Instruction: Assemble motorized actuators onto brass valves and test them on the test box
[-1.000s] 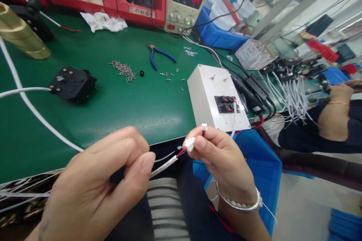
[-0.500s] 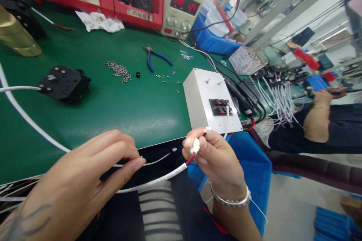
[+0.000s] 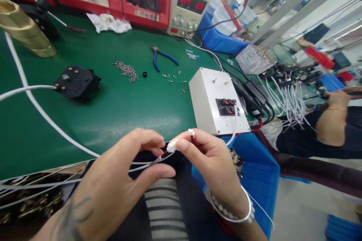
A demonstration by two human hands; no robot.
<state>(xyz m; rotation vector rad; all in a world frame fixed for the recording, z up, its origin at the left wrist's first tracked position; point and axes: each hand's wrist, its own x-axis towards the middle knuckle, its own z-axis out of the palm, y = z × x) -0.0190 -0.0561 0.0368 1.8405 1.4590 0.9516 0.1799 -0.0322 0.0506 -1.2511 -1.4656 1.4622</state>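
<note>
Just past the table's front edge, my right hand [image 3: 216, 162] pinches a white plug connector [image 3: 172, 145] between thumb and fingers. Red and dark wires run from it into a white cable [image 3: 149, 164]. A second small white connector [image 3: 191, 132] pokes up above the same hand's fingers. My left hand [image 3: 118, 177] is open beside the connector, thumb and fingers apart, with the cable passing through the gap. Behind the right hand stands a white box [image 3: 209, 109] with black spring terminals [image 3: 226, 107], and a white lead is plugged into these.
On the green table [image 3: 135, 109] lie a black device [image 3: 77, 83], a heap of screws [image 3: 126, 70] and blue-handled pliers [image 3: 164, 57]. A power supply [image 3: 188, 7] stands behind, beside red bins [image 3: 141, 11]. A blue crate [image 3: 254, 173] sits lower right. A co-worker's arm [image 3: 332, 120] is at right.
My left hand has moved right and opened around the cable near the connector. My right hand has turned the connector and shifted slightly left. The power supply's display reading has dropped.
</note>
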